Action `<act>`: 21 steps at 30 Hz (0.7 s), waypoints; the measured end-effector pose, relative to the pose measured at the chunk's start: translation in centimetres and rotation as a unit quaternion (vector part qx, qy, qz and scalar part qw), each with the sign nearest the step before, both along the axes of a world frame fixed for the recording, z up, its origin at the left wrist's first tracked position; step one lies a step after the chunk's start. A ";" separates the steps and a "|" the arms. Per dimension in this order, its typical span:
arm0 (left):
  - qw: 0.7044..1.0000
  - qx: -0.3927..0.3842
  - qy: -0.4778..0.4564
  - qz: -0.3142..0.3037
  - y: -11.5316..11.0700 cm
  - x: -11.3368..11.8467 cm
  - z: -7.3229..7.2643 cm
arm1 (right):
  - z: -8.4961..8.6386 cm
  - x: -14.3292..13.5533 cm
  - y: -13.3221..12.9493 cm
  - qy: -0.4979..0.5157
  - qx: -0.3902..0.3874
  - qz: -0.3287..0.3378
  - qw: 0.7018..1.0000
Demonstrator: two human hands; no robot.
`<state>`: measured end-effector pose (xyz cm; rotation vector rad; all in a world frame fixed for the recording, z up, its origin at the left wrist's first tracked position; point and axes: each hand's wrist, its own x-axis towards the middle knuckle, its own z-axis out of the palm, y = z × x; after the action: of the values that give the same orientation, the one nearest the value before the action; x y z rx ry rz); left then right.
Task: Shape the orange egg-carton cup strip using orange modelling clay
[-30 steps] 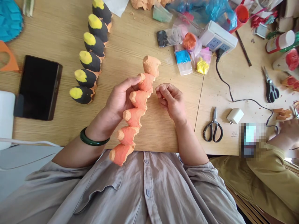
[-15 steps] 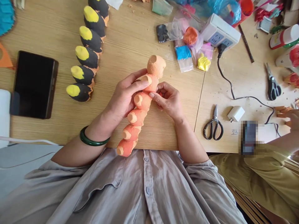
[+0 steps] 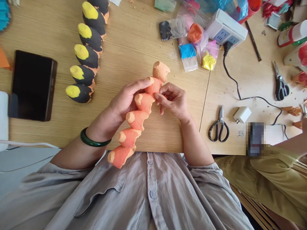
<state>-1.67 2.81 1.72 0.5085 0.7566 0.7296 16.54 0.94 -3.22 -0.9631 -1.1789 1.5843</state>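
A strip of egg carton cups [image 3: 144, 103], bumpy and tan, is held at a slant in front of me. Orange clay covers the sides of most cups, while their tips and the end cup stay bare. My left hand [image 3: 123, 99] grips the strip from its left side, thumb on the second cup from the far end. On the other side, my right hand [image 3: 173, 99] is closed in a pinch against the strip's edge. A bit of orange clay [image 3: 165, 95] shows between its fingers, mostly hidden.
Left lie a black-and-yellow carton strip [image 3: 86, 58] and a dark phone [image 3: 32, 85]. Clay bags [image 3: 188, 52] and a white power strip [image 3: 226, 30] sit at the back. Scissors [image 3: 219, 126] and a charger [image 3: 242, 114] lie right, near another person's arm [image 3: 291, 143].
The near end of the strip has swung left and the strip has turned, showing more of its ragged edge. My right hand stays pinched at nearly the same spot.
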 end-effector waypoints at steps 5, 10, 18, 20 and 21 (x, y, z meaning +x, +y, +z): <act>0.998 -0.044 0.020 0.037 0.0 0.4 1.2 | -0.1 -0.4 0.1 0.039 0.009 -0.038 0.998; 0.995 -0.084 -0.005 0.054 0.2 0.9 2.2 | -0.4 -0.6 0.3 0.075 0.023 -0.065 0.995; 0.990 -0.096 0.004 0.103 0.5 -0.2 0.9 | -0.3 -0.5 -0.9 -0.066 0.064 -0.166 0.982; 0.989 -0.102 0.006 0.110 0.6 -0.5 0.4 | -0.3 -0.4 -1.4 -0.126 0.106 -0.179 0.970; 0.988 -0.104 0.007 0.113 0.7 -0.6 0.2 | -0.4 -0.3 -1.6 -0.152 0.131 -0.173 0.964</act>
<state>-2.29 3.51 1.96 0.2406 0.9020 0.8463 16.27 -0.65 -3.62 -1.1868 -1.3049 0.9995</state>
